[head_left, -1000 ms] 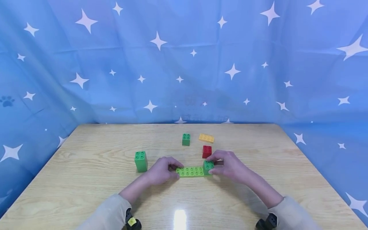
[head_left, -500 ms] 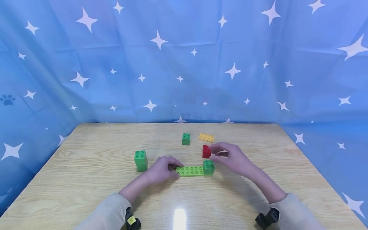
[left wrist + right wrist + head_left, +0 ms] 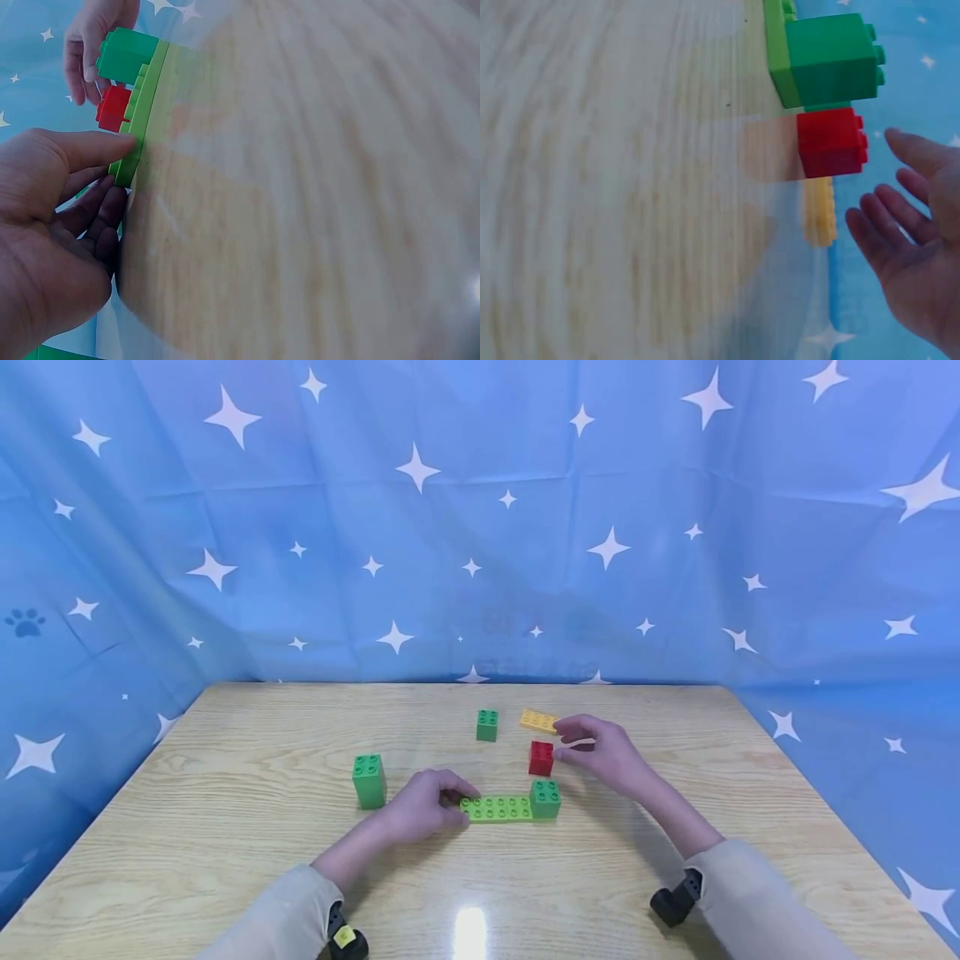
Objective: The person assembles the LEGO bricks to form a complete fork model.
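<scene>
My left hand pinches the left end of a light green row of studded building plates, with a seam showing partway along. In the left wrist view the thumb lies along one edge of the row, the fingers at the other. On the row's right end sits a dark green building brick. My right hand is in the air, fingers loosely bent and holding nothing. Just left of its fingertips stands a red brick; the right wrist view shows a gap between the hand and the red brick.
A tall green brick or stack stands left of my left hand. Farther back are a small dark green brick and a flat yellow-orange plate. A blue star-patterned curtain hangs behind the wooden table.
My right hand has let go of the dark green brick on the row and moved up and away, beside the red brick. The left hand has stayed on the row's end.
</scene>
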A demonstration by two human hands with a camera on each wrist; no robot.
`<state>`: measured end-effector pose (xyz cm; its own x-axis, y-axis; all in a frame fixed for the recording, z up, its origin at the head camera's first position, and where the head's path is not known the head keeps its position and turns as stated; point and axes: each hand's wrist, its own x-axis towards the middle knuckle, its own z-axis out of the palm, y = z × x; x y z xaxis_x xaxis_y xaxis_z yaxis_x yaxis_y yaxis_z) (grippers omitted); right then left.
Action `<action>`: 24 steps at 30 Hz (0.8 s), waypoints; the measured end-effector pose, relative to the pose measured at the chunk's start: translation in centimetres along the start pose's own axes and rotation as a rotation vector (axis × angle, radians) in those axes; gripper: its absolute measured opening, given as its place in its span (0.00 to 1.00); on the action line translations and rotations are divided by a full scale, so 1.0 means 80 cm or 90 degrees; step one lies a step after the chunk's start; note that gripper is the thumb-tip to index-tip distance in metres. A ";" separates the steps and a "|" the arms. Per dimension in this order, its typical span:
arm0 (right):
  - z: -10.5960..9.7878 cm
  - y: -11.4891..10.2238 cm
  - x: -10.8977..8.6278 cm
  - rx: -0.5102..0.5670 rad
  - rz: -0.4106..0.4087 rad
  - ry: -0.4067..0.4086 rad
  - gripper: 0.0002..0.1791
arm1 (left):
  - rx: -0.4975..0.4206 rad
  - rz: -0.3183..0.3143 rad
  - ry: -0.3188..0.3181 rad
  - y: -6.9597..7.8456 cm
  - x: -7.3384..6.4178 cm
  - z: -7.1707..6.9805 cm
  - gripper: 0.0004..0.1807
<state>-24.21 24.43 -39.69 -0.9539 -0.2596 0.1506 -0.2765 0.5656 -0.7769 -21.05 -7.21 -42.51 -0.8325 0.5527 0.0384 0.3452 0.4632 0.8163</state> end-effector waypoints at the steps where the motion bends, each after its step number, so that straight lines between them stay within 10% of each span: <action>1: 0.002 0.002 0.002 0.003 0.007 -0.003 0.25 | 0.000 0.000 0.000 0.000 0.000 0.000 0.17; 24: 0.025 0.000 0.017 -0.027 0.067 -0.037 0.21 | 0.005 0.001 0.001 -0.001 0.000 0.000 0.18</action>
<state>-25.29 22.50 -40.72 -0.9700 -0.2409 0.0327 -0.1807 0.6247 -0.7597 -21.06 -7.27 -42.61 -0.8325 0.5526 0.0398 0.3492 0.4676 0.8121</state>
